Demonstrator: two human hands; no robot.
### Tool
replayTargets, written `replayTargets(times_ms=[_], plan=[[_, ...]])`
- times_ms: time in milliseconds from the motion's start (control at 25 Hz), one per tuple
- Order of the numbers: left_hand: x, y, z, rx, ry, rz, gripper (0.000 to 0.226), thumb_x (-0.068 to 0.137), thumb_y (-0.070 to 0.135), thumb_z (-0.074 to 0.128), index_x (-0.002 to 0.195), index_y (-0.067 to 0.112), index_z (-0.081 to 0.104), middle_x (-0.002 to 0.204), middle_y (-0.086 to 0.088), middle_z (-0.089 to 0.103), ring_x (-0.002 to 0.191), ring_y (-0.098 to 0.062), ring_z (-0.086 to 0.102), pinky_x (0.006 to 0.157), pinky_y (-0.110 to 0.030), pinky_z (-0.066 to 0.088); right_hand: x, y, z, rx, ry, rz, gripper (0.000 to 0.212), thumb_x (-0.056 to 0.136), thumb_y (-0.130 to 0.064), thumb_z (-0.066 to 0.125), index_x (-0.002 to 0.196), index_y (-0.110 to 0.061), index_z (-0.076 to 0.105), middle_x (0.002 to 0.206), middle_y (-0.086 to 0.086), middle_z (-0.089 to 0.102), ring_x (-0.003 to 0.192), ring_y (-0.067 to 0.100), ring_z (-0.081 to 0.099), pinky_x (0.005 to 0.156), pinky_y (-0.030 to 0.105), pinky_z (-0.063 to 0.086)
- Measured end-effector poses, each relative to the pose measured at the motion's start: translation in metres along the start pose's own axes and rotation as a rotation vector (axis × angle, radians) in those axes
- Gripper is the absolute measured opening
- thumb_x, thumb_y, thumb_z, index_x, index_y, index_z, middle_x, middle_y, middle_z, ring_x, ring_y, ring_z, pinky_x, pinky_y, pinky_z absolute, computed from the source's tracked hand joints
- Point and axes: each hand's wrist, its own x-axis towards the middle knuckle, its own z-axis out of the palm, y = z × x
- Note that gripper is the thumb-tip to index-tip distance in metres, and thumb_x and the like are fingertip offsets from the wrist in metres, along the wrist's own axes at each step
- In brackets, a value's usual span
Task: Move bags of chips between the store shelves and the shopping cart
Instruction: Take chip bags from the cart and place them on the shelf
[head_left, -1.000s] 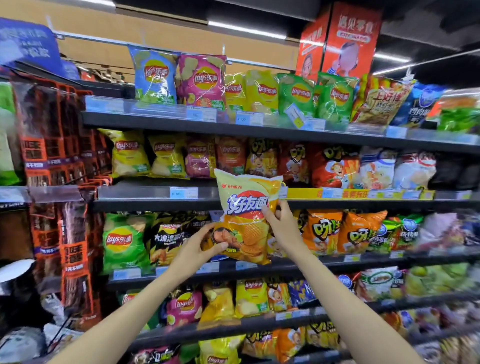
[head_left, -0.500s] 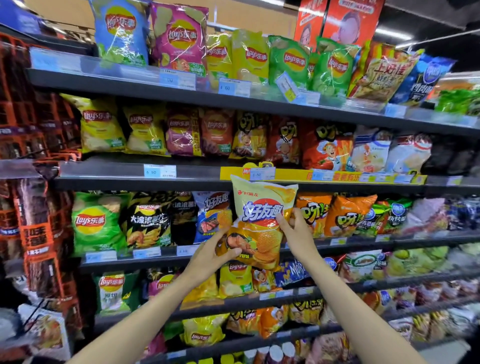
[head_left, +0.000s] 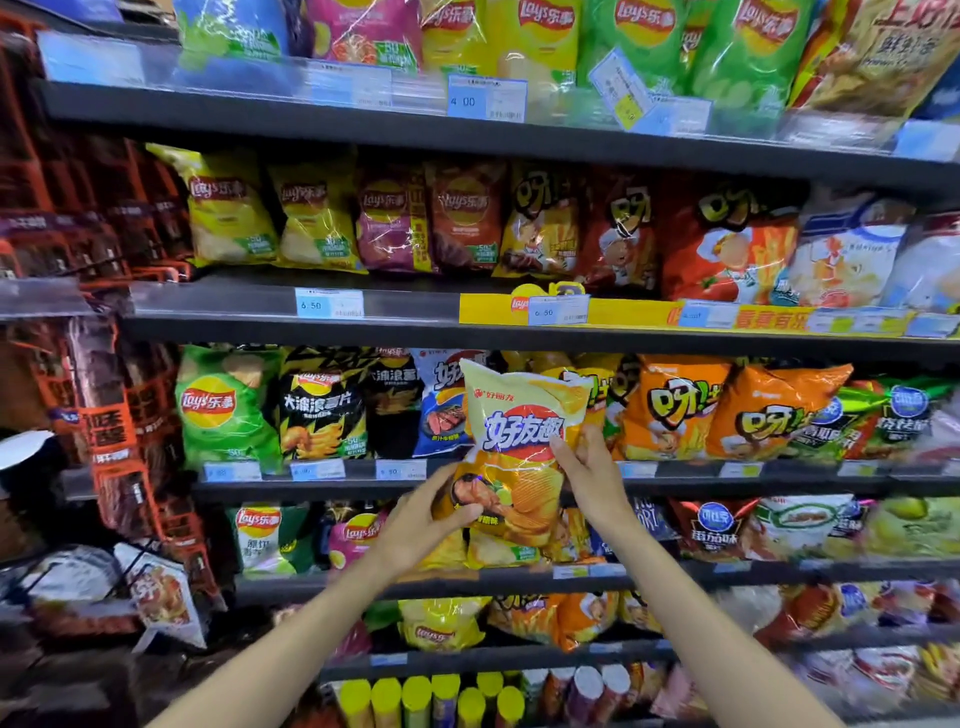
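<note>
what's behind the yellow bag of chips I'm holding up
Behind the yellow bag, held by the left hand and right hand, a blue bag shows at its left edge and orange bags at its right. Whatever sits directly behind it is covered.

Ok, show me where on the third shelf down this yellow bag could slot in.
The yellow chip bag, gripped by left hand and right hand, covers the only likely gap: between the blue bag and the orange bags. Whether that slot is bare cannot be seen. Left of it, the black bags and green Lay's bag stand packed edge to edge.
</note>
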Motion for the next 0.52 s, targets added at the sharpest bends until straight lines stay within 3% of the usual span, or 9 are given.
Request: replayTargets(times_ms=[80, 160, 280, 400, 520], plan=[[0.001, -0.013, -0.003, 0.022, 0.017, -0.04, 0.08, 0.07, 0.081, 0.062, 0.139, 0.047, 0.043, 0.124, 0.023, 0.064, 0.118, 0.0, 0.058, 0.106, -0.04, 0.046, 0.007, 0.004, 0.014, 0.029, -0.038, 0.04, 0.03, 0.102, -0.029, 0.05, 0.129, -0.026, 0.035, 0.1, -0.017, 0.054, 0.088, -0.013, 0.057, 0.076, 0.006, 0.046], [0.005, -0.024, -0.01, 0.021, 0.027, -0.067, 0.078, 0.07, 0.08, 0.063, 0.138, 0.048, 0.044, 0.123, 0.022, 0.065, 0.118, -0.001, 0.059, 0.104, -0.042, 0.047, 0.015, 0.007, 0.027, 0.014, -0.045, 0.011, 0.03, 0.103, -0.021, 0.049, 0.13, -0.014, 0.04, 0.08, -0.016, 0.047, 0.066, -0.012, 0.057, 0.057, 0.004, 0.043], [0.022, -0.033, -0.023, 0.033, 0.043, -0.105, 0.078, 0.069, 0.081, 0.063, 0.137, 0.048, 0.045, 0.121, 0.02, 0.067, 0.117, -0.004, 0.06, 0.103, -0.043, 0.047, 0.036, 0.01, 0.042, 0.017, -0.033, 0.026, 0.033, 0.102, -0.024, 0.05, 0.133, -0.02, 0.037, 0.089, -0.016, 0.05, 0.077, -0.005, 0.053, 0.06, 0.004, 0.043], [0.045, -0.036, -0.036, 0.081, 0.032, -0.106, 0.079, 0.07, 0.083, 0.057, 0.139, 0.047, 0.043, 0.123, 0.022, 0.064, 0.119, -0.003, 0.057, 0.103, -0.042, 0.046, 0.061, 0.009, 0.053, -0.043, 0.003, 0.035, 0.022, 0.102, -0.028, 0.051, 0.116, -0.013, 0.042, 0.074, -0.012, 0.042, 0.065, 0.002, 0.042, 0.058, 0.011, 0.039], [0.069, -0.039, -0.047, 0.08, 0.059, -0.063, 0.078, 0.074, 0.08, 0.058, 0.14, 0.042, 0.044, 0.12, 0.023, 0.066, 0.112, 0.002, 0.06, 0.101, -0.041, 0.049, 0.08, 0.002, 0.061, -0.006, -0.041, 0.032, 0.045, 0.102, -0.03, 0.051, 0.139, -0.012, 0.034, 0.094, -0.004, 0.053, 0.073, -0.001, 0.05, 0.054, 0.004, 0.041]])
